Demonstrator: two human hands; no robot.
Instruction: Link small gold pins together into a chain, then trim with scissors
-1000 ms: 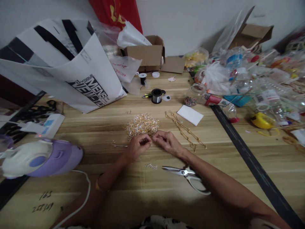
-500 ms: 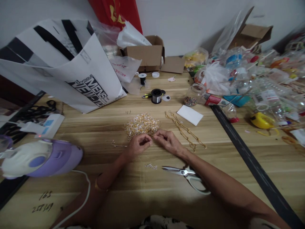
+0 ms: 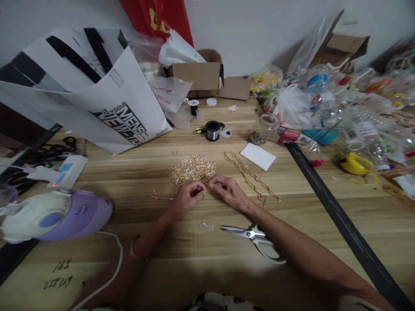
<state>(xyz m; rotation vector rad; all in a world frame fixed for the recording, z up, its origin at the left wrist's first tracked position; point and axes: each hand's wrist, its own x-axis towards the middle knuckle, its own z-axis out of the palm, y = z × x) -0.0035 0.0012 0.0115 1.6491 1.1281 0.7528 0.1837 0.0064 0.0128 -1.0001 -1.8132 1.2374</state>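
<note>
My left hand [image 3: 190, 196] and my right hand [image 3: 228, 191] face each other, both closed in a pinch with fingertips close together. Whatever lies between the fingers is too small to make out. Just beyond them is a pile of tiny gold and silver beads or findings [image 3: 192, 167]. Gold chains [image 3: 251, 175] stretch out to the right of my right hand. Nearer to me lie a small silvery cluster [image 3: 205, 225] and open-bladed scissors [image 3: 249, 233], whose handle is close to my right forearm. A thin thin-stranded piece [image 3: 162, 198] rests left of my left hand.
A purple-and-white device [image 3: 78, 214] with a cord stands at left, below a large paper bag [image 3: 129, 103]. Behind the pile are a wire spool [image 3: 212, 131], a jar of beads [image 3: 264, 129] and a white card [image 3: 258, 156]. Plastic bottles and bags [image 3: 356, 116] crowd the right.
</note>
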